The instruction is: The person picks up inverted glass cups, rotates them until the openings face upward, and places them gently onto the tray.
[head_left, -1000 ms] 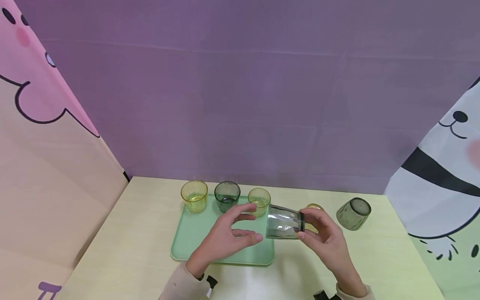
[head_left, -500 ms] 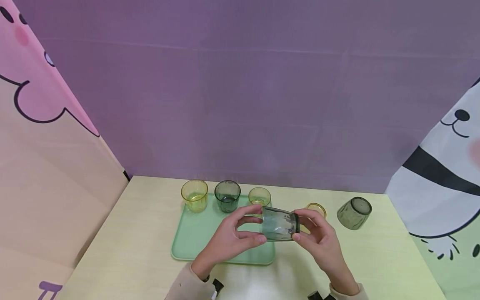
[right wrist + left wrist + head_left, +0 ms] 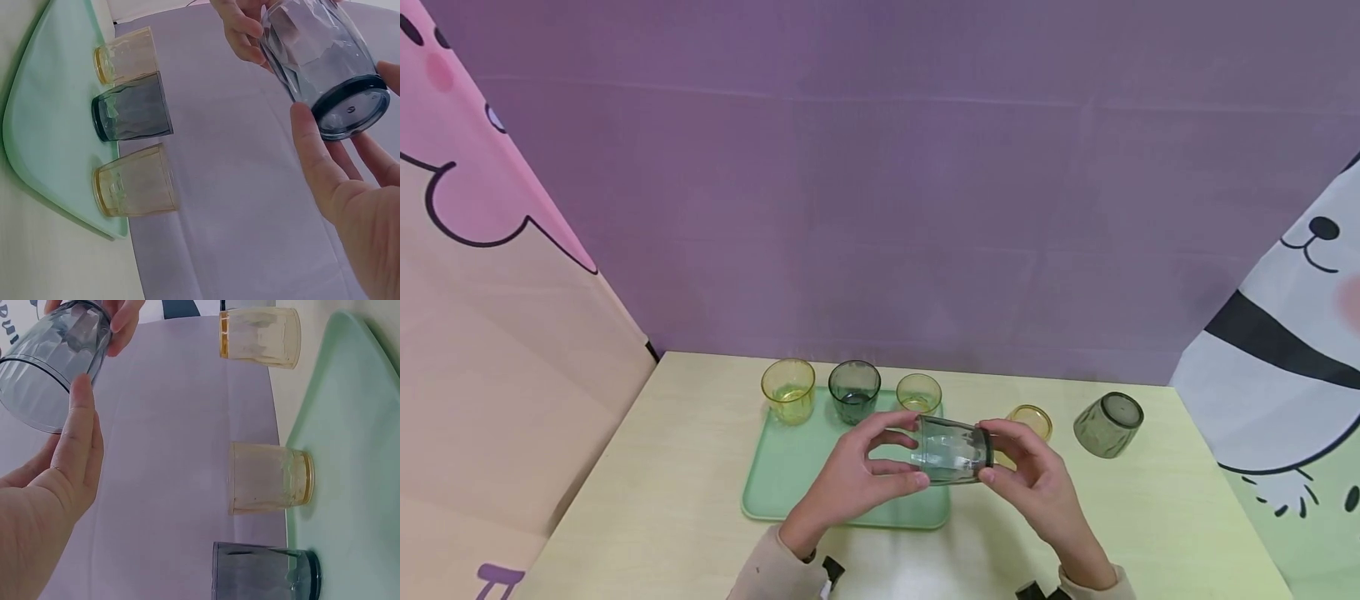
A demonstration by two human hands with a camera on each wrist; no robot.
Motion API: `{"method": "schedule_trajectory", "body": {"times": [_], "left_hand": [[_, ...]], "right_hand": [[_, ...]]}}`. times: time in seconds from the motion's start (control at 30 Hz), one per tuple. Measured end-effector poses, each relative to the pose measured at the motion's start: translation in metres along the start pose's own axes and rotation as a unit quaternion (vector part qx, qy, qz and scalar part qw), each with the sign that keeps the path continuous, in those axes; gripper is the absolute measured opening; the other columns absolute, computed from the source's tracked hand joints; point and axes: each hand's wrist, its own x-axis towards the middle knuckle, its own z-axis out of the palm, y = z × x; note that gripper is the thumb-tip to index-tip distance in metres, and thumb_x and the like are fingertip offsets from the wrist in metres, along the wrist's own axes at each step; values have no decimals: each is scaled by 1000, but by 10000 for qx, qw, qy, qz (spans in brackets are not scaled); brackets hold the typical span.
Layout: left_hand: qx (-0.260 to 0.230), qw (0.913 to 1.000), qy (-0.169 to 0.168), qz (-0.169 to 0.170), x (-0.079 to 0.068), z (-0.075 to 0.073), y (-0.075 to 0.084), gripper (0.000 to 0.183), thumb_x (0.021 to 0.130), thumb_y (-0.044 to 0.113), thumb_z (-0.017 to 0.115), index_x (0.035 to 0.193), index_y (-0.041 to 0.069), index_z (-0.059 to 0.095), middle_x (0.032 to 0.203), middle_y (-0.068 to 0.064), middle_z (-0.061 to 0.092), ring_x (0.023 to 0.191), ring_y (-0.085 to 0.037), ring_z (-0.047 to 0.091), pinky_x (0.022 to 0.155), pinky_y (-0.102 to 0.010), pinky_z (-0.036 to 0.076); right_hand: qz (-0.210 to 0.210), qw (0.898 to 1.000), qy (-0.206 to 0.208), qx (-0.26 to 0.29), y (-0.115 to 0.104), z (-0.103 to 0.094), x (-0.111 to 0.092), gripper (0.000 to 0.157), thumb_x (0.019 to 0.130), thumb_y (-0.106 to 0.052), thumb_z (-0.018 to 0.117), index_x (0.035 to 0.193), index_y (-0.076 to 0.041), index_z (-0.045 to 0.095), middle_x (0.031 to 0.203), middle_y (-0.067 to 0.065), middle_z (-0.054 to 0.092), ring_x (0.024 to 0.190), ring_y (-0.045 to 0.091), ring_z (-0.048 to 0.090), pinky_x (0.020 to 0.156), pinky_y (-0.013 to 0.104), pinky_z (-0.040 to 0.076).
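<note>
A smoky grey faceted glass lies sideways in the air over the tray's right edge, between both hands. My left hand holds its rim end with thumb and fingers. My right hand grips the thick dark base. On the green tray, along the far side, three glasses stand upright: a yellow glass, a dark grey glass and a smaller yellow glass. Behind the right hand, partly hidden, an amber glass stands upside down on the table.
Farther right, a grey-green glass sits upside down on the pale wooden table. A purple cloth backdrop rises behind the table's far edge. Printed cartoon panels flank both sides.
The right hand has brought the grey glass leftward, and its rim end has come between the left thumb and fingers. The other glasses stay put.
</note>
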Motion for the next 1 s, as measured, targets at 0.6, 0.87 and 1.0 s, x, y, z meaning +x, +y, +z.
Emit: {"method": "schedule_trajectory", "body": {"times": [0.6,0.87,1.0], "left_hand": [[1594,9836,686,-490,-8,-27,11,68,76,28,90,134,12,59,125,-5,56,103,-25,59,78,-32,59],[2857,9528,745,-711,-17,-38,16,63,74,32,89,128,10,63,118,-2,58,92,-20,61,70,-28,59],[3541,9275,786,-909,-22,-43,18,66,73,34,88,129,11,63,114,-2,58,83,-14,61,66,-25,55]], "right_hand": [[791,9835,74,-1626,-10,-11,2,52,90,13,66,139,4,52,134,17,53,119,20,59,89,37,56],[793,9681,169,-2370,-9,-17,3,51,89,5,72,137,-5,57,129,10,56,115,18,60,89,40,56],[747,9545,278,-2872,-9,-20,2,51,88,2,74,135,-10,60,124,4,58,111,17,61,88,42,56]]}}
